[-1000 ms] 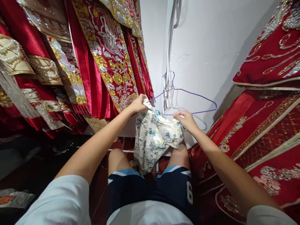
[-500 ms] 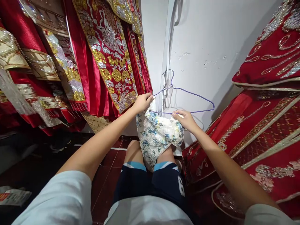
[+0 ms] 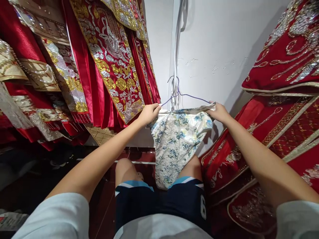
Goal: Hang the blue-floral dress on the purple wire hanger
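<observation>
A white garment with blue and yellow floral print (image 3: 174,142) hangs spread on a purple wire hanger (image 3: 190,96). My left hand (image 3: 150,113) is closed on the garment's left shoulder, by the hanger's left end. At the opposite shoulder, my right hand (image 3: 218,112) pinches the cloth where the hanger's right end sits. The hanger's hook rises against a white upright strip by the wall. The garment covers the hanger's lower bar, and its bottom hangs between my knees.
Red gowns with gold and silver embroidery (image 3: 119,66) hang at the left. More beaded red gowns (image 3: 281,119) flank my right arm. A white wall (image 3: 211,46) with scuffed paint stands ahead, above a dark red tiled floor (image 3: 107,199).
My right hand has moved right to the hanger's far end, drawing the garment's right shoulder over it. The cloth, bunched before, is now spread across the hanger. My left hand stays at the left shoulder.
</observation>
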Demonstrator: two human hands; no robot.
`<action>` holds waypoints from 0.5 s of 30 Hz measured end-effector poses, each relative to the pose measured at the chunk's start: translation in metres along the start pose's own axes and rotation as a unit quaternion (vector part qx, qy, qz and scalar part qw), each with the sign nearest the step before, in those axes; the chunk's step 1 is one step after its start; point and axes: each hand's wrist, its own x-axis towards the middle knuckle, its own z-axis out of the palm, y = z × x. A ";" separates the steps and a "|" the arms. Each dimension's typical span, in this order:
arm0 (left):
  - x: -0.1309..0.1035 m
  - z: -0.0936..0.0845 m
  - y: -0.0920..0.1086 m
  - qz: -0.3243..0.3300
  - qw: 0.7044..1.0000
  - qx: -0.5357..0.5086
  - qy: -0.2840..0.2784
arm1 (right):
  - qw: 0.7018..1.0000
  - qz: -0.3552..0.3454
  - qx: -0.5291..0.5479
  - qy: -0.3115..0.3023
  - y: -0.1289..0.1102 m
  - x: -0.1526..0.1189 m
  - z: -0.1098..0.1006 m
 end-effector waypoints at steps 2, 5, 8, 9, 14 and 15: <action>-0.002 -0.002 -0.003 -0.021 0.999 0.014 0.026 | 0.999 0.023 -0.027 -0.015 -0.006 0.005 0.000; -0.005 -0.008 -0.013 -0.053 0.996 0.006 0.073 | 0.995 0.064 0.030 -0.073 -0.017 -0.007 -0.011; -0.005 -0.015 -0.020 -0.080 0.990 -0.024 0.117 | 0.947 0.121 0.228 -0.191 -0.027 -0.030 -0.028; -0.004 -0.016 -0.019 -0.082 0.988 -0.031 0.131 | 0.919 0.144 0.297 -0.216 -0.030 -0.037 -0.032; 0.005 -0.001 -0.004 -0.016 0.992 -0.053 0.111 | 0.828 0.149 0.522 -0.139 -0.055 -0.051 -0.011; 0.008 0.004 -0.001 -0.013 0.994 -0.046 0.098 | 0.837 0.132 0.520 -0.111 -0.060 -0.051 -0.001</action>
